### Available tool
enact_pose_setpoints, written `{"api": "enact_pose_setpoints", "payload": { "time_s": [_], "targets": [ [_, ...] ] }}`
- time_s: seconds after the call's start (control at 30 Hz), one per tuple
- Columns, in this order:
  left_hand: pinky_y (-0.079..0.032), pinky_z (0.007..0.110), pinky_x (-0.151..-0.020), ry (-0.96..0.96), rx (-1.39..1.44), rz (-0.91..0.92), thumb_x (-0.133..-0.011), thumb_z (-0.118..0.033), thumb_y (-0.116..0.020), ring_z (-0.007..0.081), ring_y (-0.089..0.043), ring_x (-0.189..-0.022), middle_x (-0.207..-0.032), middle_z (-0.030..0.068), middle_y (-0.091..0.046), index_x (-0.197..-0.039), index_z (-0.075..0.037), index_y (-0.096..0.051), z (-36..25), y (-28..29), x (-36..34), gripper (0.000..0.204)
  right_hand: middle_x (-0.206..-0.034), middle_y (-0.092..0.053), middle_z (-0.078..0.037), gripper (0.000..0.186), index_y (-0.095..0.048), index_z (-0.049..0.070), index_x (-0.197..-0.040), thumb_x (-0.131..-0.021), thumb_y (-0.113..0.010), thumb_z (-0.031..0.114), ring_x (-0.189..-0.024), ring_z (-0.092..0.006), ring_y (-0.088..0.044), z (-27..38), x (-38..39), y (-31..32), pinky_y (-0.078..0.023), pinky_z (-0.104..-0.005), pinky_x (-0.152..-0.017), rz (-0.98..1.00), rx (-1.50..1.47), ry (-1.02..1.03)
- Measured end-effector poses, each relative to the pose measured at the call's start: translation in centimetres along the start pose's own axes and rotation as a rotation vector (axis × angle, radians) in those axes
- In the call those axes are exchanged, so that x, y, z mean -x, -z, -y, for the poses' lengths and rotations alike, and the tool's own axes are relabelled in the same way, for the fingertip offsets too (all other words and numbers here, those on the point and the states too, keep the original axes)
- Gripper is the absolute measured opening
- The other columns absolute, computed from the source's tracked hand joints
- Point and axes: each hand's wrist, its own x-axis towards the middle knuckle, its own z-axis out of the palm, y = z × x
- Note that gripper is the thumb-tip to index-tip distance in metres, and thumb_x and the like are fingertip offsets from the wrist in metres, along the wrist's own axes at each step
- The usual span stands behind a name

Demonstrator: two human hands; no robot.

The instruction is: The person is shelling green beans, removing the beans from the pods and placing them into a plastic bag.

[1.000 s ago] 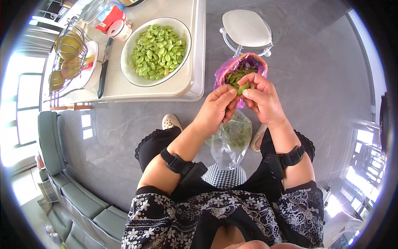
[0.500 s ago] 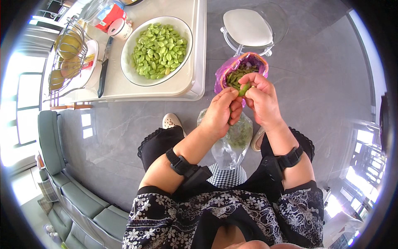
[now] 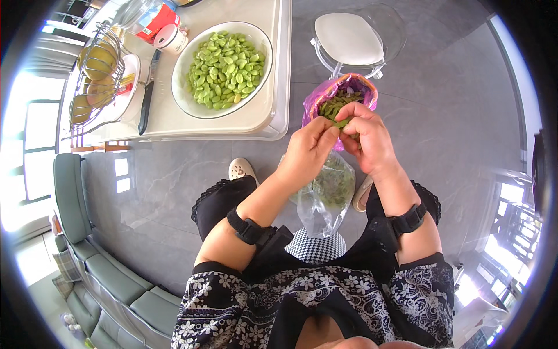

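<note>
Just above the mouth of a purple plastic bag [image 3: 311, 99], my two hands meet. Thumb and fingers of my left hand [image 3: 308, 148] are closed on one end of a green bean pod [image 3: 340, 123]. At its other end, the curled fingers of my right hand [image 3: 369, 139] pinch it. Many more pods [image 3: 332, 106] fill the purple bag. Below my hands hangs or rests a clear plastic bag [image 3: 332, 189] with green pieces inside, between my legs. A white bowl [image 3: 180, 87] with a dark rim holds a heap of shelled green beans [image 3: 224, 70] on the table.
The pale table [image 3: 278, 58] stands at the far left. On it are a knife [image 3: 145, 107], a wire basket of fruit [image 3: 97, 63], a small white cup-like container [image 3: 170, 39] and a clear jar [image 3: 139, 20]. A white-seated chair [image 3: 349, 38] stands beyond the purple bag.
My left hand has turned so its back faces up more, and its fingers now cover more of the pod. The pod shows less between my hands. The right hand has barely moved.
</note>
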Motion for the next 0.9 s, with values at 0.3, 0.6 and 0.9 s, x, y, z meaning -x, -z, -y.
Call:
{"api": "enact_pose_setpoints", "payload": {
  "time_s": [0.3,0.6,0.9],
  "targets": [
    [-0.023,0.019,-0.039,0.221,0.202,-0.038,-0.088,-0.020,-0.046,0.0017,-0.033,-0.046,-0.056,-0.0050,-0.041,-0.074,-0.006,-0.051,-0.8,0.9,-0.2,0.020,-0.062,-0.049,-0.001,0.014,-0.053,0.005,-0.083,-0.070,-0.050,0.002,-0.043,-0.0059,-0.038,-0.3,0.4,0.0,-0.027,-0.0179,-0.037,0.120,0.031,-0.026],
    [-0.029,0.020,-0.044,0.124,-0.109,0.057,-0.084,-0.015,-0.048,0.0030,-0.036,-0.051,-0.055,-0.0055,-0.043,-0.068,-0.002,-0.055,-0.2,1.8,0.0,0.022,-0.060,-0.048,0.003,0.007,-0.054,0.006,-0.077,-0.071,-0.058,0.007,-0.048,-0.0036,-0.040,0.0,0.0,1.2,-0.026,-0.0172,-0.039,0.242,0.224,-0.168],
    [-0.034,0.025,-0.048,0.054,-0.426,0.093,-0.083,-0.015,-0.050,0.0067,-0.038,-0.054,-0.056,0.0039,-0.043,-0.075,0.001,-0.055,-0.6,1.0,0.0,0.019,-0.060,-0.048,-0.001,0.009,-0.055,0.005,-0.075,-0.069,-0.048,0.004,-0.047,-0.0078,-0.044,-1.4,-1.0,2.0,-0.030,-0.0196,-0.039,0.092,0.236,-0.309]
  ]
}}
